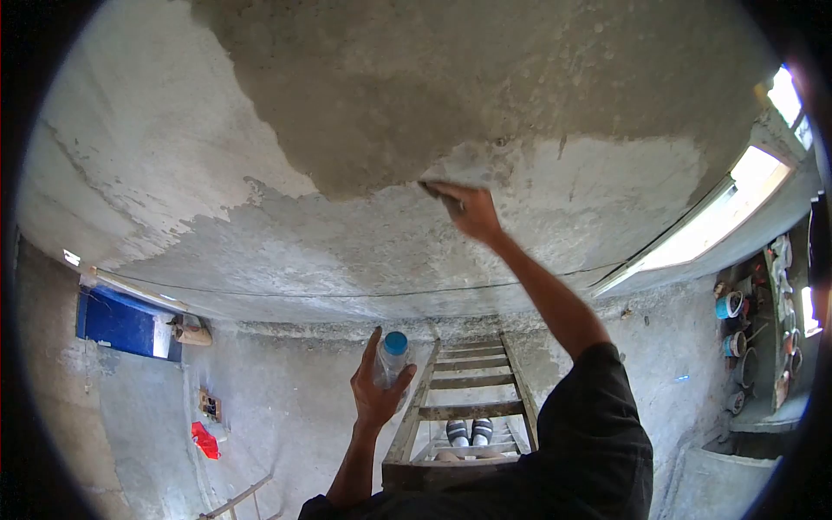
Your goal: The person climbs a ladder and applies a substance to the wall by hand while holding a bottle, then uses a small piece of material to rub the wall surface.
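My left hand is wrapped round a clear plastic bottle with a blue cap, held upright low in the view, left of the ladder. Stretched up to the grey wall surface, my right hand grips a small, dark, flat thing, too small to name. That thing lies at the lower edge of a darker, damp-looking patch on the wall. Paler, rough plaster shows below and to the left of the patch.
Below me stands a wooden ladder, with two feet in striped footwear on it. A blue panel and a red object are at the left. Buckets and shelves stand at the right, under a bright window opening.
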Demonstrator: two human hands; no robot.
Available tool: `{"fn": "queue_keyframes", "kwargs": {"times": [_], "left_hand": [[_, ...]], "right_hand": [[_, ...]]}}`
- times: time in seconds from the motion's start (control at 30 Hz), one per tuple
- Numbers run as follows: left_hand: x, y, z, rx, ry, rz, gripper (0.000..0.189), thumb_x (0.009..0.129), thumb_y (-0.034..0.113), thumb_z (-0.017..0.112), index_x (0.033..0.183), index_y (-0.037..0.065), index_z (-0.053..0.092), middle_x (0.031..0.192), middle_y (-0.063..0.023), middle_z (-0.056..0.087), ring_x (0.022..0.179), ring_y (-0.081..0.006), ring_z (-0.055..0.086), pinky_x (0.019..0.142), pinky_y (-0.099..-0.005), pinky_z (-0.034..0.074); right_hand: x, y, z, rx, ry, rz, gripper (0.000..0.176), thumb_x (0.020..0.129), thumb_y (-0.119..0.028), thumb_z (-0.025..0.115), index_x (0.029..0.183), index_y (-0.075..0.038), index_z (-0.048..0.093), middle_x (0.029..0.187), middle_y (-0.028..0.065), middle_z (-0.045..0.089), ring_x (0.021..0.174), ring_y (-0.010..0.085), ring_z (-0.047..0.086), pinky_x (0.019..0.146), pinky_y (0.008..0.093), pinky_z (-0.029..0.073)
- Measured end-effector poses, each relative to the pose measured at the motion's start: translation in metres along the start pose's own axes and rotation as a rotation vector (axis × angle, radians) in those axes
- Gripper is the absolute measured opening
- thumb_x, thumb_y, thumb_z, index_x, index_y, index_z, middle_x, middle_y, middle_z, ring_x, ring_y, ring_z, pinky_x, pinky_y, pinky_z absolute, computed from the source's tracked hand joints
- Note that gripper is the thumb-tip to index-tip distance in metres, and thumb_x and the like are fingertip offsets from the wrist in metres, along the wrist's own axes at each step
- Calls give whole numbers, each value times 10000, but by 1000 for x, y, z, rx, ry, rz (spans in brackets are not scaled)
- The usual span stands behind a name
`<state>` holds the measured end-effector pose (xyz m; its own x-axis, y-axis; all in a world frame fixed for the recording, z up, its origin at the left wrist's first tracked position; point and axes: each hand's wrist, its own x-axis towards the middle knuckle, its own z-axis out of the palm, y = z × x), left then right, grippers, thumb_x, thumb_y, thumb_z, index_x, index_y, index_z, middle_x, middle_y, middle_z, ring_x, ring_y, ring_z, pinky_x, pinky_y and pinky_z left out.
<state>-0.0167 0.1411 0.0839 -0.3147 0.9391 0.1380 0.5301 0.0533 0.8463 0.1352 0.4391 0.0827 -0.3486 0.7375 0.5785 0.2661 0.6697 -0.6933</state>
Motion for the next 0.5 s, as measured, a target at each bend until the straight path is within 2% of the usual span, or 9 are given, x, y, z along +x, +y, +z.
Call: {"fn": "queue_keyframes", "kwargs": {"times": [0.03, 0.07, 0.1, 0.17, 0.23, 0.37, 0.43, 0.5], "left_hand": [[-2, 1, -4, 16, -3, 28, 747, 729, 173, 771, 1363, 16, 407, 1141, -197, 622, 1028, -280, 627, 881, -380, 488], [-3, 4, -8, 12, -2, 8, 747, 729, 173, 771, 1363, 16, 407, 1141, -197, 622, 1028, -280, 627, 881, -380, 488], [-3, 8, -12, 15, 16, 23, 742, 732, 177, 770, 1362, 18, 410, 1130, -195, 627, 1018, -279, 629, 876, -379, 488], [-12, 16, -20, -12, 56, 83, 723, 745, 194, 764, 1358, 27, 419, 1096, -187, 640, 991, -281, 635, 861, -378, 490], [-19, 14, -26, -60, 50, 98, 715, 751, 211, 763, 1355, 33, 423, 1112, -185, 634, 1001, -282, 633, 865, -384, 491], [-35, 22, -33, -42, 19, 148, 726, 753, 226, 767, 1362, 46, 414, 1127, -184, 626, 1021, -284, 627, 875, -393, 491], [-43, 33, -38, -77, -75, 114, 746, 770, 257, 754, 1393, 78, 383, 1191, -154, 588, 1079, -267, 587, 941, -403, 454], [-51, 32, -42, -40, -121, 105, 768, 786, 299, 744, 1413, 94, 351, 1236, -154, 569, 1113, -290, 574, 950, -423, 451]], "right_hand": [[-28, -23, 0, 242, -36, 376, 328, 864, -7, 555, 1180, -62, 621, 1050, 97, 668, 889, 181, 642, 761, 303, 523], [-54, -32, 8, 580, 53, 547, 288, 890, -59, 572, 1166, 19, 597, 988, 107, 651, 886, 187, 638, 741, 315, 533], [-69, -44, 5, 579, 34, 571, 288, 890, -59, 572, 1166, 19, 597, 988, 107, 651, 886, 187, 638, 741, 315, 533], [-106, -74, -9, 1207, 101, 919, 340, 890, -63, 592, 1199, 67, 535, 1016, 128, 638, 892, 224, 643, 747, 332, 545], [-134, -98, -18, 1206, 122, 949, 360, 890, -87, 603, 1193, 78, 500, 1027, 155, 618, 894, 234, 642, 729, 334, 555], [-166, -138, -36, 1269, 131, 973, 257, 892, -103, 607, 1114, 19, 559, 999, 134, 626, 881, 216, 651, 728, 345, 576], [-180, -151, -39, 1271, 141, 975, 237, 894, -107, 607, 1095, 11, 566, 993, 131, 627, 873, 217, 654, 711, 351, 579], [-199, -153, -37, 1207, 160, 972, 245, 894, -123, 612, 1107, -9, 570, 982, 121, 631, 868, 215, 656, 700, 363, 581]]}}
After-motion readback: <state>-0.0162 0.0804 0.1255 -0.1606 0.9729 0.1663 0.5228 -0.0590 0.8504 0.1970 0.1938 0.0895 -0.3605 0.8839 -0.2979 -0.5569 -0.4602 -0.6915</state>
